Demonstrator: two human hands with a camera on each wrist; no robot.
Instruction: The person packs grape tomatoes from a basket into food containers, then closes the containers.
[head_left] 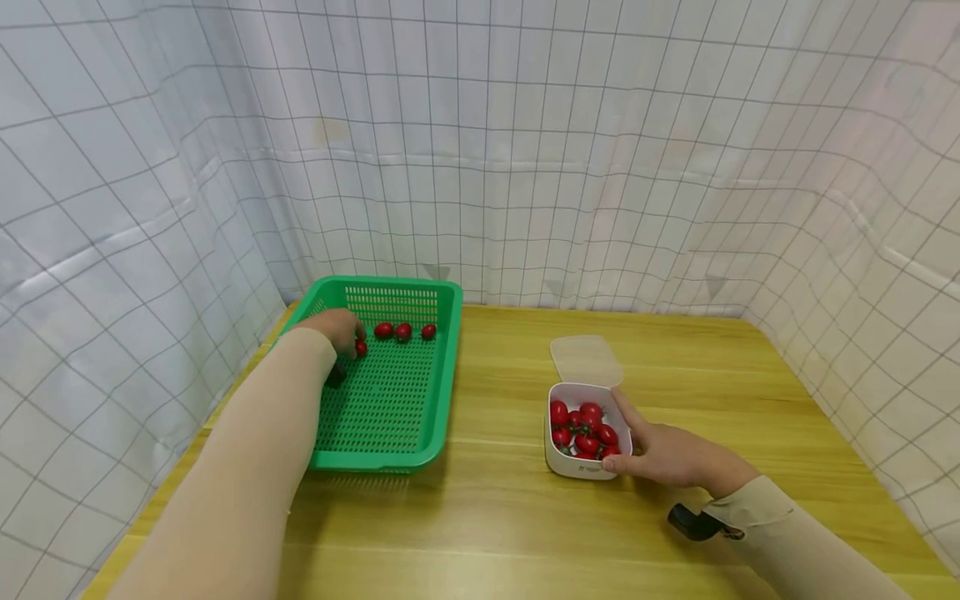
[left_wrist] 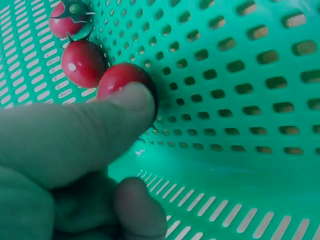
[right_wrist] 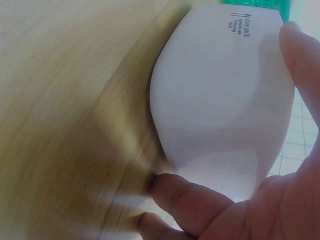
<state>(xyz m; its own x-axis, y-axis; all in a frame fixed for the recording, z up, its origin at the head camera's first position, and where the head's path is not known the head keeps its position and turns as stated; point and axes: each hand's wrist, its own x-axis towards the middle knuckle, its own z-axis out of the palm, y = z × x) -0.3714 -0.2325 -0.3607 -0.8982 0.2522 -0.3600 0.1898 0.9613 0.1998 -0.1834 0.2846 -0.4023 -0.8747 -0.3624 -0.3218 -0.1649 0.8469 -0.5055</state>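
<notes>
Inside the green basket (head_left: 448, 375), my left hand (head_left: 339, 330) reaches to the far left part. Its thumb (left_wrist: 132, 100) lies over a cherry tomato (left_wrist: 117, 79) close to the perforated wall, pinching it; the fingertips behind the fruit are hidden. Two more cherry tomatoes lie beside that one in the left wrist view. On the table, my right hand (head_left: 667, 454) holds a white square container (right_wrist: 220, 85) by its right side, thumb at the near rim and fingers along the far side. Several red cherry tomatoes (head_left: 587, 443) fill the bottom of the container.
A translucent flat lid (head_left: 587, 360) lies on the wooden table (head_left: 510, 533) just behind the container. Along the basket's back sit three cherry tomatoes (head_left: 403, 332). White grid-patterned curtains (head_left: 517, 167) enclose the table at the back and both sides.
</notes>
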